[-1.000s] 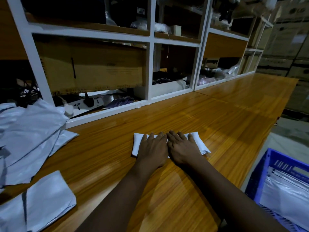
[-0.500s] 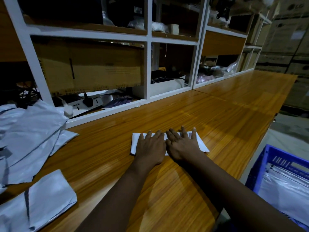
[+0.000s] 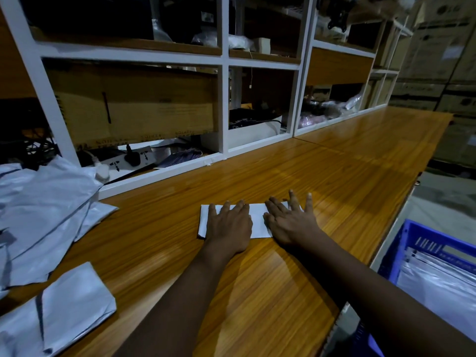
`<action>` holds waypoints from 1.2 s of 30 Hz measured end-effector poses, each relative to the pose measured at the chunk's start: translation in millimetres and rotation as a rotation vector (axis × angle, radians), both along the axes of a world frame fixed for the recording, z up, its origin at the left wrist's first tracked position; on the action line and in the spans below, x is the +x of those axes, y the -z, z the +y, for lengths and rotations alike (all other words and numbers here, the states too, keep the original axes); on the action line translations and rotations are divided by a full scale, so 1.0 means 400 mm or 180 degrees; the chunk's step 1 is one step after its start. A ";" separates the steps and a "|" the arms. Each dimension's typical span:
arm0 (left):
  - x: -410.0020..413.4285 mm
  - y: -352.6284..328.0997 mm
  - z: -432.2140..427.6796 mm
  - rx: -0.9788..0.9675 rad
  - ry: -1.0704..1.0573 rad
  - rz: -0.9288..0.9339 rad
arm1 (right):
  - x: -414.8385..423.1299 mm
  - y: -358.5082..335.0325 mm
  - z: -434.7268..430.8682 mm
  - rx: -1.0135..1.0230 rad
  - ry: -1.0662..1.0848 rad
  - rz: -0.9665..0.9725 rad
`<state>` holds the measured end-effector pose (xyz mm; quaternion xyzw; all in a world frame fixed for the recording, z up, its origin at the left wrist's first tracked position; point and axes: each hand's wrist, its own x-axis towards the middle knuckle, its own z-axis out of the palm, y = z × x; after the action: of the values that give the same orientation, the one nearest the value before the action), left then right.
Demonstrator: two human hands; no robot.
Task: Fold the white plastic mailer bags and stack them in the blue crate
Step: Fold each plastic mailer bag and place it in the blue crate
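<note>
While both hands lie flat on it, the folded mailer [image 3: 257, 220] sits on the wooden table [image 3: 257, 300] around the middle of the frame. It's a narrow white strip. Its long axis runs left to right, roughly in line with the front of the white shelf unit [image 3: 223, 106] behind it. The left hand [image 3: 229, 225] covers the left half with straight fingers pressing down, and the strip's left short end pokes out past it. The right hand [image 3: 291, 222] is spread open over the right end, fingertips reaching past the far edge onto the wood.

At the lower right, off the table's edge, is the blue crate [image 3: 401, 243] with white mailers [image 3: 438, 284] already inside. The right forearm stretches between it and the strip. On the left there's a loose heap of unfolded mailers [image 3: 46, 215], plus another folded bag [image 3: 74, 305] in the lower left corner. A power strip [image 3: 128, 158] and a cardboard box [image 3: 154, 109] sit in the shelf.
</note>
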<state>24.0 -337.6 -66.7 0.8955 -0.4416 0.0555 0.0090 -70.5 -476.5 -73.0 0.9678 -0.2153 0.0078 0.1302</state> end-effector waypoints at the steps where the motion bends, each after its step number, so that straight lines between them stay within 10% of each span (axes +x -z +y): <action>1: -0.001 -0.001 0.001 -0.0007 -0.0005 -0.0005 | -0.003 0.000 -0.003 -0.0015 -0.0001 0.0009; 29: -0.015 0.002 0.004 -0.0072 -0.0002 -0.0361 | -0.083 0.014 -0.074 0.0531 0.0762 -0.0608; 36: -0.090 -0.031 -0.071 0.0045 0.0283 -0.0770 | -0.061 0.007 -0.069 0.0831 -0.0186 -0.0455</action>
<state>-12.1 -366.1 -54.5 0.8618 -0.4791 0.1595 -0.0482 -95.0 -503.9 -75.7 0.9793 -0.1949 0.0525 -0.0127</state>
